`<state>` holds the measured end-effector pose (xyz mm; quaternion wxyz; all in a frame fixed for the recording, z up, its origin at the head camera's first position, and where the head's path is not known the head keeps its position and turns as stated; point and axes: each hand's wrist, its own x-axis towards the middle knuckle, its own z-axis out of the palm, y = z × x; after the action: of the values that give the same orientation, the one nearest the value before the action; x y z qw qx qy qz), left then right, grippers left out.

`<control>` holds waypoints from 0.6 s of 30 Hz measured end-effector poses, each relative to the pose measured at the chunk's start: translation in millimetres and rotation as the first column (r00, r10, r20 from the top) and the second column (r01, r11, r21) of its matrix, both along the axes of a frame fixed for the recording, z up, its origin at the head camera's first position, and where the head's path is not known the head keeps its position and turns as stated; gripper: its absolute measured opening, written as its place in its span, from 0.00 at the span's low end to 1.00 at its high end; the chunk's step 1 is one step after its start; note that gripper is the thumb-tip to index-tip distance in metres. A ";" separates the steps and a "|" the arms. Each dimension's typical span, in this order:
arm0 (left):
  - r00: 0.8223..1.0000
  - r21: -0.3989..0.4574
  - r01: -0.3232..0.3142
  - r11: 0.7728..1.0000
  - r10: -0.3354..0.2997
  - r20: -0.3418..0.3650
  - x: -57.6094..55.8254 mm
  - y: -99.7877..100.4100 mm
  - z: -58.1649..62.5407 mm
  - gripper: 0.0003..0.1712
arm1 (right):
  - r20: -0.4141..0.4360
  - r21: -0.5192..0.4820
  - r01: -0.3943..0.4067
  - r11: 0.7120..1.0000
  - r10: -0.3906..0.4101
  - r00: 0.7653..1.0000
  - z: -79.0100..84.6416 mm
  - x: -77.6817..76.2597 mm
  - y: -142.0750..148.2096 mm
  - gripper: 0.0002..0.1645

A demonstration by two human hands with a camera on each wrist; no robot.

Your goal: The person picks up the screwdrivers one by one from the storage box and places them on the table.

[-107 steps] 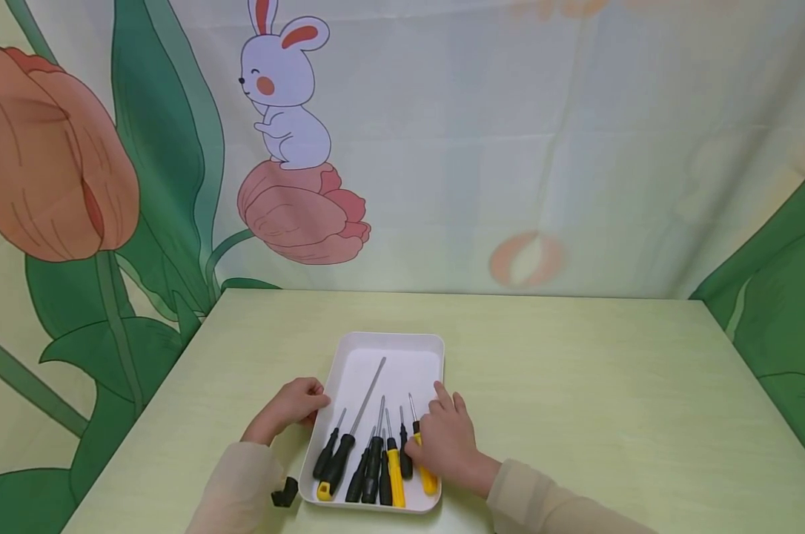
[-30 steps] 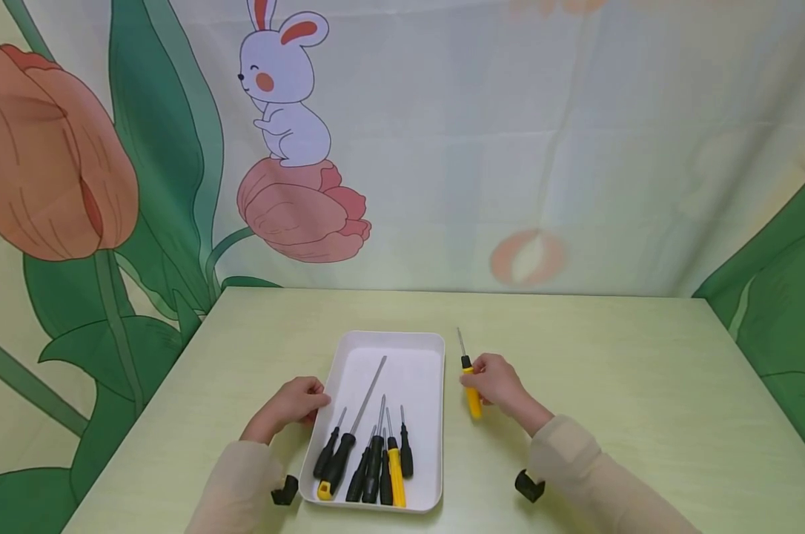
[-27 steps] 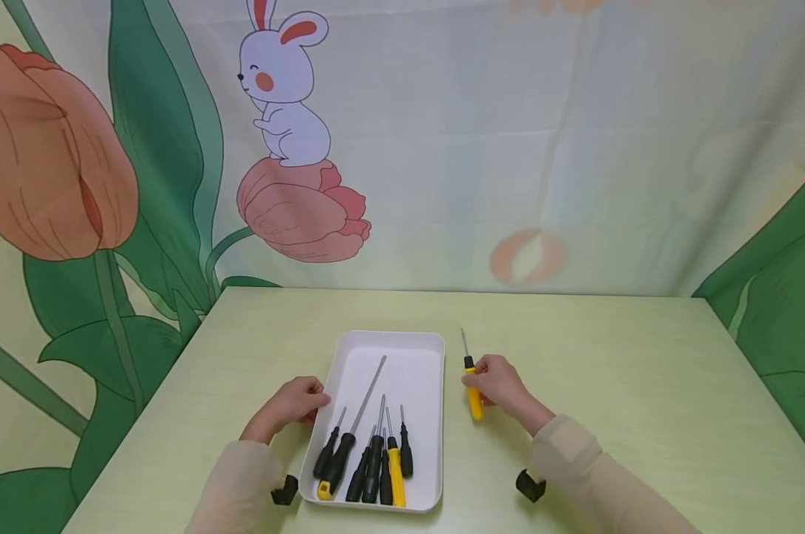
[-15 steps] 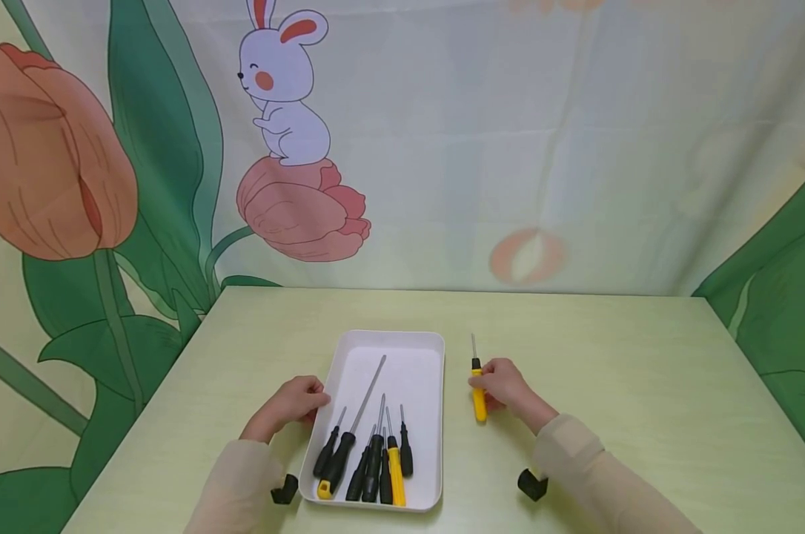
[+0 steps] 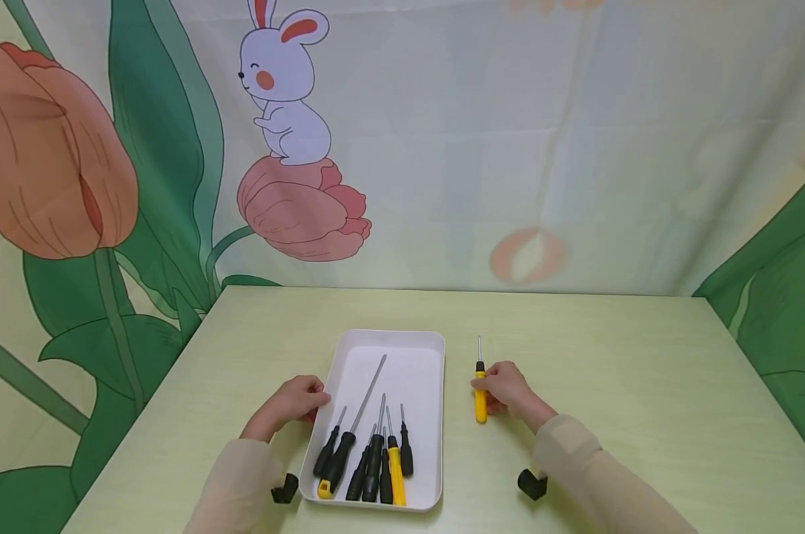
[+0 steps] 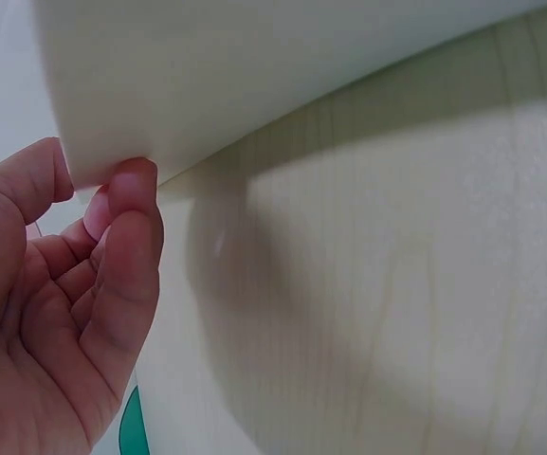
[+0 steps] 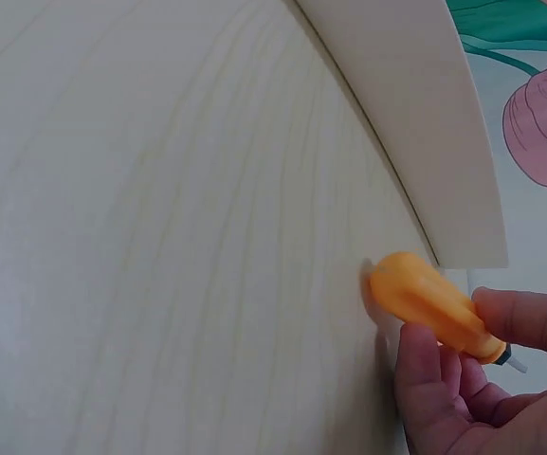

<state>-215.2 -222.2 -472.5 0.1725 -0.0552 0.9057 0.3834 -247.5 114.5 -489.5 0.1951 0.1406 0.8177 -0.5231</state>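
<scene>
Screwdriver (image 5: 480,406) | pinched in right hand (image 5: 508,386), the nearer | long axis pointing away, tip farthest | right of tray (image 5: 421,378), apart | left hand (image 5: 299,400) opposite, pinching tray's left rim

Head view: bare right hand (image 5: 509,387) covers part of the yellow-handled, black-collared, metal-shafted screwdriver (image 5: 480,409), tip too small to read; shafts in the middle cluster of black-handled metal screwdrivers (image 5: 371,471) overlap, some partly hidden, and both beige fabric sleeves (image 5: 232,478) run off the bottom edge. Left wrist: shallow white rectangular tray (image 6: 207,76) cropped at top, contents hidden behind its wall, bare left hand (image 6: 64,284) cropped at left. Right wrist: right hand cut by the right edge.
</scene>
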 end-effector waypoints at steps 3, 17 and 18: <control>1.000 -0.001 0.003 1.000 -0.003 -0.001 -0.6 -0.3 -0.9 0.08 | 0.008 0.001 0.011 1.000 -0.011 1.000 0.6 -0.8 0.1 0.13; 1.000 0.009 -0.006 1.000 0.006 -0.004 -1.5 -0.3 -2.1 0.08 | 0.034 0.029 0.010 1.000 -0.011 0.999 0.9 -5.6 -0.1 0.14; 1.000 0.007 -0.004 1.000 0.004 -0.003 -1.7 -0.5 -2.4 0.08 | 0.034 0.029 0.009 1.000 -0.010 0.999 0.9 -6.1 -0.1 0.14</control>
<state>-216.9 -222.6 -474.9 0.1703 -0.0559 0.9045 0.3871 -253.5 114.4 -488.6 0.2046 0.1561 0.8211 -0.5095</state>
